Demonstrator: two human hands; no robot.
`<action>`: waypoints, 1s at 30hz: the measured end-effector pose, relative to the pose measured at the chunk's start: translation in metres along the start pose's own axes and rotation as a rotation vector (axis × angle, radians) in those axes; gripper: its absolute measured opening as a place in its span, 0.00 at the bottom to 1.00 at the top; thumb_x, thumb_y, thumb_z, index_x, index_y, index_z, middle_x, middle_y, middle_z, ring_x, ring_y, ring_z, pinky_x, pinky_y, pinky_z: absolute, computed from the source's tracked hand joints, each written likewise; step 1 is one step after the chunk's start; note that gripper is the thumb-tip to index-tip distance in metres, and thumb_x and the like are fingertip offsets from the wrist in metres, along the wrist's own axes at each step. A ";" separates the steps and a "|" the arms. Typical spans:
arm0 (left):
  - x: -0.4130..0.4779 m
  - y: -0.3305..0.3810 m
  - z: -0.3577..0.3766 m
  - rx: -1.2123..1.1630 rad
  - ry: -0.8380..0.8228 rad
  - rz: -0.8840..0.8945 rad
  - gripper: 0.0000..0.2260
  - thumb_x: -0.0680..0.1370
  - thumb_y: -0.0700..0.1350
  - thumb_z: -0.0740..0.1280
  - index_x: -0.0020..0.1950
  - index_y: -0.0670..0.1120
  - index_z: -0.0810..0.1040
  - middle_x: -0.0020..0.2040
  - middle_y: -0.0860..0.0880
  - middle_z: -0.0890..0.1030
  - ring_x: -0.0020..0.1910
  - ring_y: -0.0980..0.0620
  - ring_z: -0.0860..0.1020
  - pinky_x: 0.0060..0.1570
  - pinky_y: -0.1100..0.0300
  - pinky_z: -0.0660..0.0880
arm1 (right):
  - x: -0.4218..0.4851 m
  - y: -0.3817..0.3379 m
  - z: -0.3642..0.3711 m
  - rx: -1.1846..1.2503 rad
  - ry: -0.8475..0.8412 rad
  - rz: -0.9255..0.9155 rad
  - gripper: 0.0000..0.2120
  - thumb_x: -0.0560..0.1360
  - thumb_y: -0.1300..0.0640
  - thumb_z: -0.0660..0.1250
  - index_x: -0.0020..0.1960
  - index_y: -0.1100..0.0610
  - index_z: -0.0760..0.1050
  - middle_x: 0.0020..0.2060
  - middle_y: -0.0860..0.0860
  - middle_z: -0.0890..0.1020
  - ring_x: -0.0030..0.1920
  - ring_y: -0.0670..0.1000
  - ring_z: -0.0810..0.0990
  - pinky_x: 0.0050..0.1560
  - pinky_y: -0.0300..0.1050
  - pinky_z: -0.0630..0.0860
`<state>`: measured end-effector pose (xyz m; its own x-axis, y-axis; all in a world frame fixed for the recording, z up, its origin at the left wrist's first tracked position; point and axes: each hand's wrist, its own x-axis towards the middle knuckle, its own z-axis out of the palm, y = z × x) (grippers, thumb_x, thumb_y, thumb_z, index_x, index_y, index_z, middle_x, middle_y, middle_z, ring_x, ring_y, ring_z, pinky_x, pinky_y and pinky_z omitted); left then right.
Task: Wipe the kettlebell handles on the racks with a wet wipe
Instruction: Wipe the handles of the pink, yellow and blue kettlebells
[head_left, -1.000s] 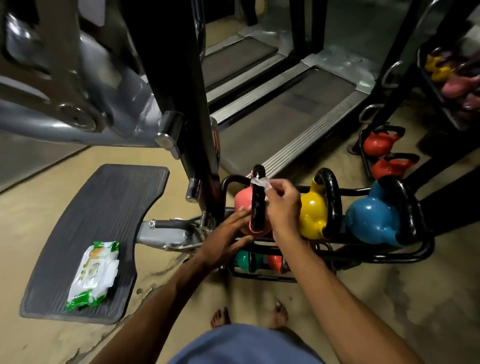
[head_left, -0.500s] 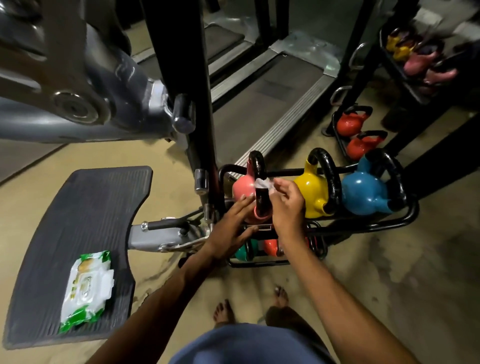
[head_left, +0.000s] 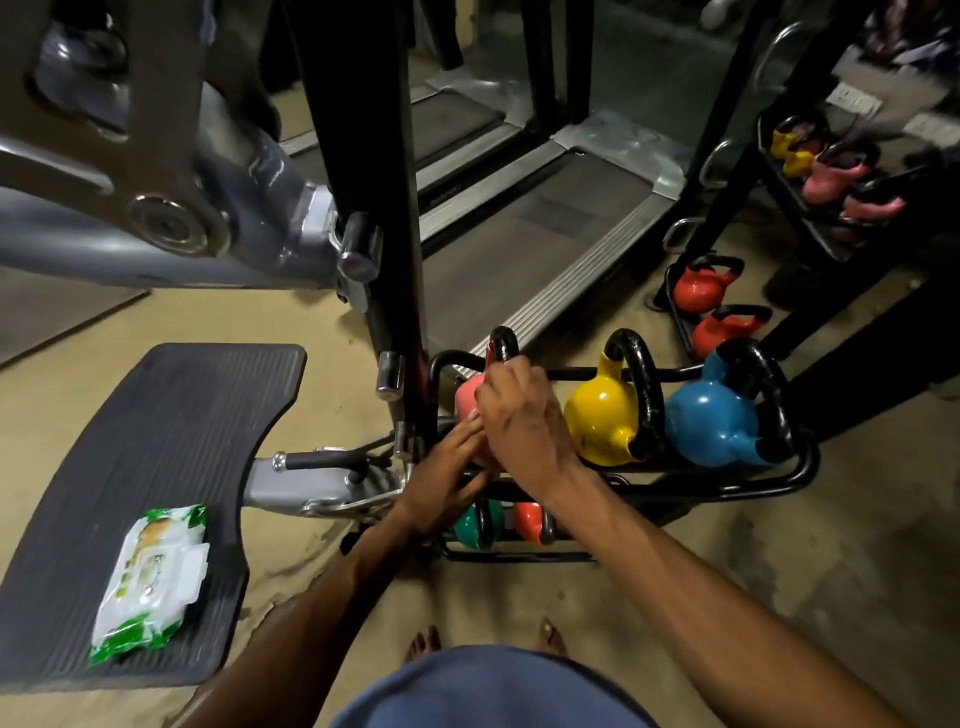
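View from the head, looking down at a low two-tier rack on a concrete floor.

Right hand: fingers curled round the black handle of the pink kettlebell, gripping it just below the top of the loop. Whether a wipe lies under the fingers cannot be told, as the hand covers that part of the handle.

Left hand: fingers straight and held together, fingertips resting against the lower side of the pink kettlebell, holding nothing.

Upper tier of the rack, left to right: the pink kettlebell, a yellow kettlebell and a blue kettlebell, each lying tilted with its black handle to the right. The yellow one sits just beside the right hand.

Lower tier: a green kettlebell and an orange kettlebell, partly hidden by the forearms.

To the left, a pack of wet wipes lies flat on a ribbed black footplate, well apart from the rack.

Behind the rack, a treadmill. To its right, two red kettlebells stand on the floor beside a second rack holding yellow and pink weights, which appear blurred.
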<state>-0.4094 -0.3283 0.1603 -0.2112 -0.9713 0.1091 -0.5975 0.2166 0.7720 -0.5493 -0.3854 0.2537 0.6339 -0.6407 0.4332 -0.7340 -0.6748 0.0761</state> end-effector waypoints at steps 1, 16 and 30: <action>0.000 0.001 0.001 -0.022 0.003 -0.008 0.26 0.80 0.45 0.69 0.79 0.47 0.69 0.80 0.52 0.67 0.80 0.52 0.64 0.76 0.44 0.67 | -0.011 -0.001 -0.001 0.021 -0.015 -0.058 0.08 0.77 0.62 0.62 0.51 0.58 0.80 0.47 0.55 0.79 0.51 0.57 0.74 0.53 0.52 0.71; -0.005 0.009 0.003 -0.016 0.041 -0.096 0.27 0.82 0.49 0.67 0.81 0.53 0.64 0.81 0.58 0.58 0.81 0.64 0.51 0.80 0.60 0.53 | -0.018 0.017 0.008 1.313 -0.136 1.148 0.13 0.85 0.53 0.60 0.56 0.53 0.83 0.48 0.50 0.87 0.49 0.47 0.84 0.46 0.40 0.77; -0.003 0.005 0.005 -0.007 0.042 -0.053 0.28 0.82 0.48 0.68 0.81 0.51 0.65 0.82 0.55 0.62 0.82 0.56 0.57 0.79 0.46 0.63 | 0.020 0.038 -0.002 0.056 -0.118 -0.192 0.08 0.77 0.54 0.63 0.51 0.55 0.80 0.50 0.54 0.81 0.55 0.57 0.76 0.59 0.55 0.72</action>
<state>-0.4158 -0.3243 0.1607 -0.1462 -0.9848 0.0938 -0.6019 0.1638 0.7816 -0.5653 -0.4229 0.2673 0.7871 -0.5351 0.3069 -0.5848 -0.8055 0.0953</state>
